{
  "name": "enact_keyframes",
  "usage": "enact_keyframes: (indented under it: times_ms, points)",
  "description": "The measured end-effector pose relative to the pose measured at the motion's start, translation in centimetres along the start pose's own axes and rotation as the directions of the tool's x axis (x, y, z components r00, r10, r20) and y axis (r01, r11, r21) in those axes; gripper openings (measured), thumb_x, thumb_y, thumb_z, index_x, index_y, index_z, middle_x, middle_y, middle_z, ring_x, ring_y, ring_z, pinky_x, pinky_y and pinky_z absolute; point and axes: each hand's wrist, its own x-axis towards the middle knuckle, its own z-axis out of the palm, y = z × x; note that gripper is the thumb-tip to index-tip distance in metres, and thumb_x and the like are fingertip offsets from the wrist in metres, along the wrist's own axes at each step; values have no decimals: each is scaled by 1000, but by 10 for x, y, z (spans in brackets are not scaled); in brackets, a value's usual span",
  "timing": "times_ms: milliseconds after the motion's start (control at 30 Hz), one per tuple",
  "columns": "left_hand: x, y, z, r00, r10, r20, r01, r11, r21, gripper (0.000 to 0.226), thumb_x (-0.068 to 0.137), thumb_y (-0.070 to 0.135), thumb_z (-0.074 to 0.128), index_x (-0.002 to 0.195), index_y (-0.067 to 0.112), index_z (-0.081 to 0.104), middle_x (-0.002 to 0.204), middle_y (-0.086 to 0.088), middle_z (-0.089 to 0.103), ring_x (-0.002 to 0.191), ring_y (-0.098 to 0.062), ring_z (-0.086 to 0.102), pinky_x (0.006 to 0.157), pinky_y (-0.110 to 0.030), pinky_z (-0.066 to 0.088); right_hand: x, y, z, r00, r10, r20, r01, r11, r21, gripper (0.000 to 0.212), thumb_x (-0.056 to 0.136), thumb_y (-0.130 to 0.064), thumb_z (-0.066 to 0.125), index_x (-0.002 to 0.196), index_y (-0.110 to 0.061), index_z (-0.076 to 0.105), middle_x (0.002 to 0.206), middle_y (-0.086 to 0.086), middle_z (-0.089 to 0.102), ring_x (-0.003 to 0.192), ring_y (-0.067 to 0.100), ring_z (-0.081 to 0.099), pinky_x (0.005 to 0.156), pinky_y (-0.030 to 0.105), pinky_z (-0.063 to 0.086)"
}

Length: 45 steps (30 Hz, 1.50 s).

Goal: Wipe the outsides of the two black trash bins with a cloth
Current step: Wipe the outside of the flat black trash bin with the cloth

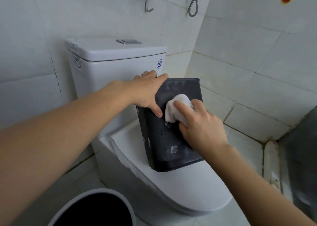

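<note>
Wiping the first bin (173, 140) on the toilet lid (188, 188): left hand (147, 92) grips its edge, right hand (200, 124) pinches the cloth (178, 105). Next, probably turn it; second bin (96, 207) waits.

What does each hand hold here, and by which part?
Left hand grips the black bin at its upper edge; right hand fingers pinch the bunched white cloth.

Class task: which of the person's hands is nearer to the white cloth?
Right. The right hand pinches the white cloth against the black bin; the left hand grips the bin's upper left edge, its thumb just beside the cloth.
</note>
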Motion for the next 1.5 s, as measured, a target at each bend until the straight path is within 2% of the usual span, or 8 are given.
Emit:
enact_keyframes:
  times_ms: [133, 400, 600, 867, 1100, 1233, 1433, 1500]
  points:
    - [1, 1, 0, 1000, 3, -1, -3, 1000, 2, 106, 53, 55, 90, 135, 22, 33, 108, -1, 34, 113, -26, 37, 89, -41, 38, -27, 4, -3, 997, -49, 61, 49, 999, 12, 45, 71, -14, 68, 113, -28, 61, 94, 6, 51, 57, 22, 32, 40, 24, 26]
    - [-1, 1, -1, 1000, 6, -11, -6, 1000, 18, 105, 52, 55, 91, 133, 21, 34, 107, -1, 34, 112, -26, 38, 90, -42, 39, 11, -4, -4, 998, 65, 4, -65, 998, -2, 34, 80, -19, 63, 113, -29, 61, 95, 8, 54, 52, 24, 30, 45, 21, 16]
    - [-2, 7, -2, 999, 37, -22, -36, 999, 32, 106, 51, 55, 91, 133, 22, 33, 107, 0, 33, 110, -25, 37, 88, -40, 37, -9, 2, -9, 997, 70, 18, -70, 997, 28, 41, 78, -65, 61, 102, -31, 61, 95, 2, 56, 49, 28, 48, 46, 22, 27]
    - [-8, 5, -1, 999, 24, -26, -23, 999, 32, 107, 53, 56, 89, 136, 20, 31, 108, -1, 33, 112, -26, 37, 90, -41, 37, 14, -2, -11, 958, 255, 134, -275, 948, 161, 32, 88, -61, 50, 114, -42, 52, 101, -4, 51, 81, 29, 59, 62, 32, 41]
    - [-5, 6, -1, 999, 30, -19, -29, 999, 31, 107, 52, 56, 90, 135, 20, 33, 107, -1, 33, 107, -24, 35, 88, -40, 36, -12, -2, -13, 985, 132, 109, -141, 987, 76, 33, 88, -62, 52, 107, -35, 54, 99, -3, 51, 65, 32, 58, 52, 32, 45]
    - [-5, 6, -2, 999, 36, -22, -35, 999, 31, 103, 54, 56, 89, 131, 20, 33, 106, -1, 33, 102, -22, 33, 86, -39, 35, -28, 0, -9, 995, 70, 77, -69, 998, -6, 29, 85, -52, 65, 96, -26, 61, 87, 2, 54, 44, 34, 52, 42, 25, 32]
    - [-6, 8, -2, 999, 25, -24, -24, 998, 55, 105, 52, 56, 90, 132, 19, 33, 105, -2, 33, 106, -26, 37, 88, -42, 37, 7, -6, -10, 993, 118, -13, -119, 992, -52, 34, 92, -57, 50, 111, -29, 57, 93, 1, 50, 54, 32, 52, 48, 29, 34]
    - [-6, 7, -2, 1000, 15, -20, -14, 998, 54, 105, 52, 56, 90, 132, 19, 34, 105, -2, 33, 111, -28, 40, 88, -42, 38, 9, -7, -8, 993, 115, -18, -115, 991, -63, 35, 92, -55, 51, 111, -26, 57, 92, 2, 50, 51, 29, 43, 48, 29, 33]
